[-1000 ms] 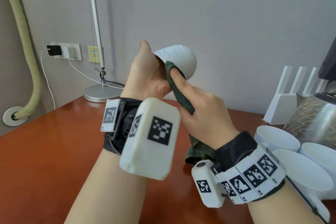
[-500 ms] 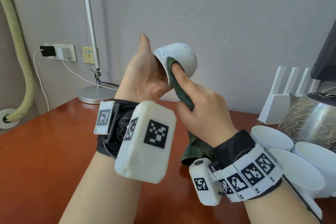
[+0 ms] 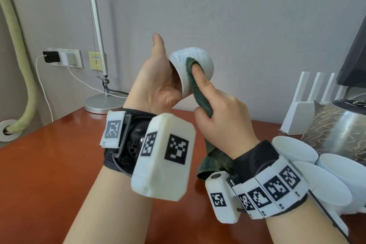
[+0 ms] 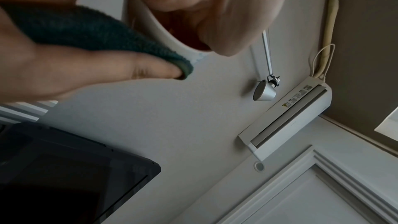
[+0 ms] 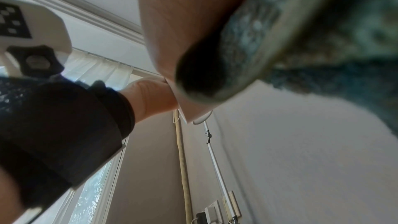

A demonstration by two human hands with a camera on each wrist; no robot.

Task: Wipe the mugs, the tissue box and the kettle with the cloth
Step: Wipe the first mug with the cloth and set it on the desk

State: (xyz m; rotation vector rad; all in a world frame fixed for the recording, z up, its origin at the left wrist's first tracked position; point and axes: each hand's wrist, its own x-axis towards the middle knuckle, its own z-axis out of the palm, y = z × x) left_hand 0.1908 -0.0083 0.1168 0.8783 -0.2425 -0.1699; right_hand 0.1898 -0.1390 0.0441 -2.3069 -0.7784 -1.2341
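Table [image 3: 49, 164]: three mugs [image 3: 328, 190], one kettle [image 3: 336, 128].

Mug [image 3: 195, 65] at 12 o'clock — smooth, matt white, ceramic in look, faint blue print. Cloth [image 3: 200, 93] against it: dark green terry, rough and napped. Table [image 3: 49, 164]: reddish-brown wood, glossy. Kettle [image 3: 340, 130] at 3 o'clock — polished metal with a zigzag pattern. Lamp base [image 3: 103, 103] at 10 o'clock: brushed metal, satin sheen.
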